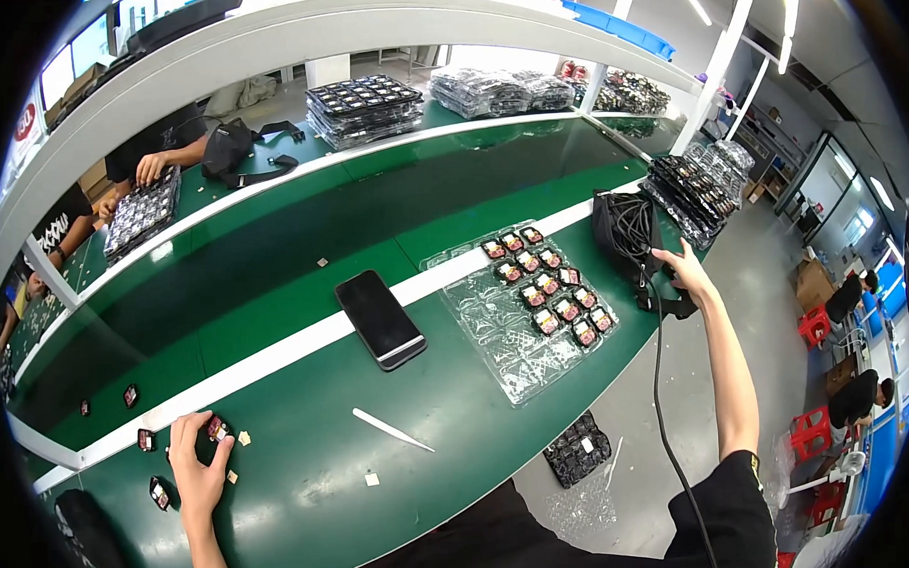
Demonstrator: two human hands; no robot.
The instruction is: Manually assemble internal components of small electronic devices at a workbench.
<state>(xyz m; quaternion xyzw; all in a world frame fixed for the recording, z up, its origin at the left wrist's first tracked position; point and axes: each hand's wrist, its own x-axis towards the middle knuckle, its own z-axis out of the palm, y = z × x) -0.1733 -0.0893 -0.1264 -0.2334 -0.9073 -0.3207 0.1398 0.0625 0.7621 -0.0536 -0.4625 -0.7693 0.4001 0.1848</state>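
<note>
My left hand (195, 463) is at the near left of the green workbench. Its thumb and fingers pinch a small black case with a red label (217, 428). Two similar small cases, one by the white rail (146, 439) and one lower down (160, 493), lie close to this hand. Over at the right, my right hand (680, 274) grips the side of a black pouch (613, 248), some fingers hidden against it. A coiled black cable (631, 226) lies on the pouch, and its loose length runs down past my right forearm.
A clear plastic tray (476, 328) holds several labelled cases. Nearby lie a black phone (381, 320), white tweezers (393, 429) and a paper square (372, 479). Stacked trays (697, 190) stand at the far right. Across the bench, another person's hands (153, 168) hold a tray.
</note>
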